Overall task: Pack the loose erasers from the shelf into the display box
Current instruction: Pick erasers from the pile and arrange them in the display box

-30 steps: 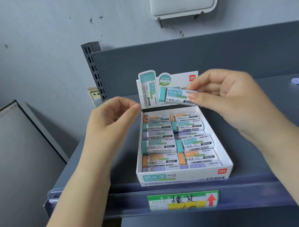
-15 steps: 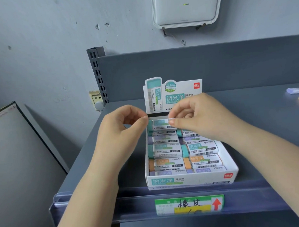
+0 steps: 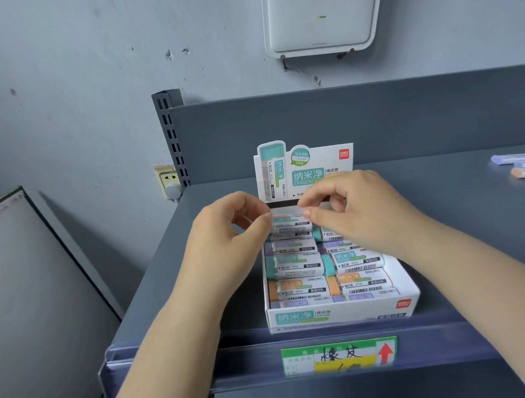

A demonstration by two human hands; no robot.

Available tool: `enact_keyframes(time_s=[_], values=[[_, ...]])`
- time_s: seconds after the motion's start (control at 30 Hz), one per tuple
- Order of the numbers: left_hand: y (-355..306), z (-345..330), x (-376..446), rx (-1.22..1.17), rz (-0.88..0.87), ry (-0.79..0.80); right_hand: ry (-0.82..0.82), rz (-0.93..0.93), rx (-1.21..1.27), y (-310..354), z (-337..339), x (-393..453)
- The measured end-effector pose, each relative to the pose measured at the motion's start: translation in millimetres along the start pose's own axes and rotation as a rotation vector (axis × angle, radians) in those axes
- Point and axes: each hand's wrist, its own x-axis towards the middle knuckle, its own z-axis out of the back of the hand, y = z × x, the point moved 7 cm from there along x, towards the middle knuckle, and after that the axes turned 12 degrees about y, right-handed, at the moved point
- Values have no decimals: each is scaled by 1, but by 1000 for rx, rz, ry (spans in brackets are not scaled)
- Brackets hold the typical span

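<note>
Eraser: a blurred white-sleeved eraser (image 3: pixel 286 211) sat at the back left of the display box, over the rear row, pinched at its ends between both hands.
Display box: the white display box (image 3: pixel 341 315) stood on the grey shelf (image 3: pixel 436 209) near its front rail, holding two columns of sleeved erasers with teal, purple and orange ends.
Writing: the upright header card (image 3: pixel 305 170) read "ERASER", "COLOR" and three large Chinese characters, with a red "deli" logo; the same logo showed on the box front.
Left hand: the left hand (image 3: pixel 226 230) was curled, thumb and forefinger pinching the eraser's left end.
Right hand: the right hand (image 3: pixel 355 206) was curled over the box's back right, fingertips pinching the eraser's right end and hiding erasers beneath.
Shelf tag: a green and yellow price label (image 3: pixel 337 356) with handwritten characters and a red arrow sat on the rail.
Loose erasers: purple and orange loose erasers (image 3: pixel 515 165) lay far right on the shelf, well apart from the box.
Wall: a socket (image 3: pixel 167 180) and a white device (image 3: pixel 322 18).
</note>
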Motion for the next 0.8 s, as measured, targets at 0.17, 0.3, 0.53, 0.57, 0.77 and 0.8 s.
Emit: enact_keyframes(time_s=[0.17, 0.3, 0.53, 0.57, 0.77, 0.8], values=[[-6, 1, 1, 148, -39, -31, -103, 7, -59, -2, 11, -9], [-17, 1, 0, 277, -77, -48, -118, 12, -114, -4, 18, -12], [-48, -13, -10, 579, -110, -54, -114, 17, -277, -5, 32, -33], [-54, -19, -11, 636, -113, -53, -104, 12, -330, -6, 35, -38], [-90, -53, -22, 769, -74, -59, -6, 10, -472, -22, 57, -72], [-95, -59, -23, 780, -68, -60, -10, 18, -484, -26, 63, -79]])
